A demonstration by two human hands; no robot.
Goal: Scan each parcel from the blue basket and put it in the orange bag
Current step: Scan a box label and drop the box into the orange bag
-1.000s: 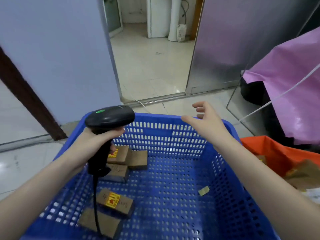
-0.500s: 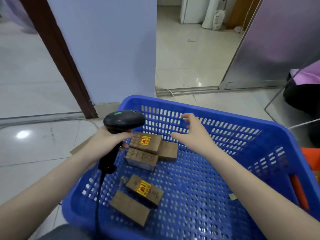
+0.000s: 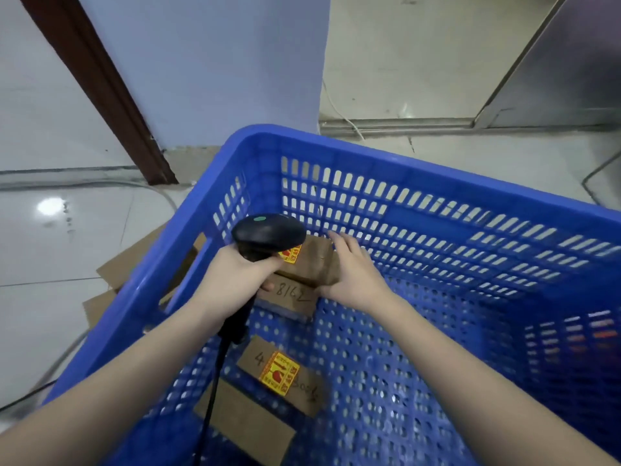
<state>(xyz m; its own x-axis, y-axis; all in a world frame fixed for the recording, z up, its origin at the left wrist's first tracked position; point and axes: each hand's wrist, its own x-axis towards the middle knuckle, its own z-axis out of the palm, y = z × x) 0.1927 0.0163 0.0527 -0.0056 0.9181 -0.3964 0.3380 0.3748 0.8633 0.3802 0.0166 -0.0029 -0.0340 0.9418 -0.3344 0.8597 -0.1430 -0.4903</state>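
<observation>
Left hand (image 3: 235,277): closed around the grip of the black scanner (image 3: 268,232), head aimed forward and down at the far-left parcels; its cord (image 3: 211,398) trails back over the near parcels.
Right hand (image 3: 349,270): curled around the right end of the top parcel (image 3: 312,260), fingers on its far side and thumb at the near edge; whether it is squeezing yet I cannot tell.
Parcels: 4 brown boxes visible in the blue basket (image 3: 437,176), all on its left half. The top parcel, with a yellow sticker, sits on the box marked 8162 (image 3: 289,295); 1 more stickered box (image 3: 282,375) and 1 plain box (image 3: 248,428) lie nearer the person.
Orange bag: not in view; only an orange blur shows through the basket's right wall.
Doing the step well: lift the top parcel straight up so the 8162 box is not dragged, turn a coded face toward the scanner, and keep the cord off the near boxes.
Edges: the far wall stands just behind the right fingers (image 3: 339,238); the left wall is close beside the scanner.
Open room: the basket's right half is bare floor, giving a free path up and to the right.
</observation>
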